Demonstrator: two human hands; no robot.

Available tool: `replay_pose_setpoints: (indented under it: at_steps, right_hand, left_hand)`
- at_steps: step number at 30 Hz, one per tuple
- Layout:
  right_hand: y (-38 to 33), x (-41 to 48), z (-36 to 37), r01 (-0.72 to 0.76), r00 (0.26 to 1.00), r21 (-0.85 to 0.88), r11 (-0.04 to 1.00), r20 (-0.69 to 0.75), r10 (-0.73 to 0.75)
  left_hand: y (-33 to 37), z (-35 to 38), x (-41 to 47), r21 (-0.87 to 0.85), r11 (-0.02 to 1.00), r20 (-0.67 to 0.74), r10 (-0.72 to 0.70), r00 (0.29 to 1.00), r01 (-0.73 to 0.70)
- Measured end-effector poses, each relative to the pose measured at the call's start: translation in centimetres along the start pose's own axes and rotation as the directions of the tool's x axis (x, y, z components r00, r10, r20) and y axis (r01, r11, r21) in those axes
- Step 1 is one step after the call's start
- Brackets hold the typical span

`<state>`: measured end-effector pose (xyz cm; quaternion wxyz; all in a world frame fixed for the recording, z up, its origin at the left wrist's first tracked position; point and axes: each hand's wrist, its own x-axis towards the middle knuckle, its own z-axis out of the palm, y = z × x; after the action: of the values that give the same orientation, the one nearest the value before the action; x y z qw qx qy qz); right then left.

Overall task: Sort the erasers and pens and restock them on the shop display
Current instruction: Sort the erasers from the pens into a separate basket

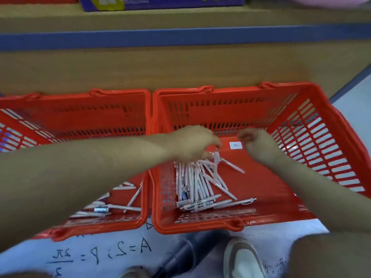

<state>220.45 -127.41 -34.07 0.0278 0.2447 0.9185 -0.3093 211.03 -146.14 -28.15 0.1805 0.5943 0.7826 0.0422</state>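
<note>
Two red plastic baskets stand side by side on the floor. The right basket (313, 125) holds a heap of white pens (198, 183) against its left wall, plus one small white eraser (235, 145) on its floor. My left hand (192, 143) reaches across into this basket and pinches the top ends of pens at the heap. My right hand (259, 145) hovers beside the eraser with curled fingers and nothing visible in it. The left basket (120, 109) holds a few scattered pens (120, 206) and a small grey item (101, 209).
A wooden shop shelf with a blue edge strip (180, 38) rises right behind the baskets, with a purple box (160, 3) on it. The floor (100, 255) in front shows printed maths formulas. My shoes (243, 259) sit just below the right basket.
</note>
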Motion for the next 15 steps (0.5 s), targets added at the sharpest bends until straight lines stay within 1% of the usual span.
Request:
replay_pose_setpoints:
  at_steps: [3, 5, 7, 9, 10, 12, 13, 15]
  right_hand:
    - [-2.5, 0.7, -1.9, 0.070, 0.998, 0.208, 0.976, -0.024, -0.066]
    - [-5.9, 1.1, -3.6, 0.135, 0.990, 0.286, 0.949, 0.005, -0.142]
    - [-10.5, 1.4, -4.6, 0.238, 0.960, 0.325, 0.915, 0.064, -0.273]
    - [-15.4, 1.3, -4.3, 0.355, 0.901, 0.325, 0.877, 0.133, -0.414]
    - [-17.7, 1.1, -3.7, 0.404, 0.864, 0.323, 0.856, 0.173, -0.473]
    - [-21.7, 0.4, -1.7, 0.480, 0.781, 0.306, 0.822, 0.277, -0.560]
    - [-23.4, 0.0, -0.3, 0.512, 0.741, 0.280, 0.812, 0.334, -0.583]
    - [-26.1, -0.6, 2.7, 0.559, 0.678, 0.202, 0.804, 0.447, -0.584]
  left_hand:
    - [-1.2, -3.2, -2.6, -0.092, 0.995, -0.230, -0.063, 0.971, 0.043]
    - [-2.7, -4.9, -5.6, -0.153, 0.980, -0.341, -0.174, 0.924, 0.128]
    - [-4.4, -5.7, -9.7, -0.242, 0.938, -0.408, -0.331, 0.851, 0.249]
    - [-6.2, -5.4, -14.4, -0.333, 0.844, -0.397, -0.530, 0.749, 0.420]
    - [-7.2, -4.6, -16.7, -0.346, 0.787, -0.376, -0.615, 0.693, 0.511]
    - [-9.2, -2.1, -21.3, -0.373, 0.666, -0.304, -0.745, 0.593, 0.646]
    - [-10.0, -0.7, -23.4, -0.406, 0.612, -0.250, -0.789, 0.561, 0.679]
    - [-11.2, 2.0, -27.0, -0.431, 0.542, -0.140, -0.830, 0.540, 0.722]
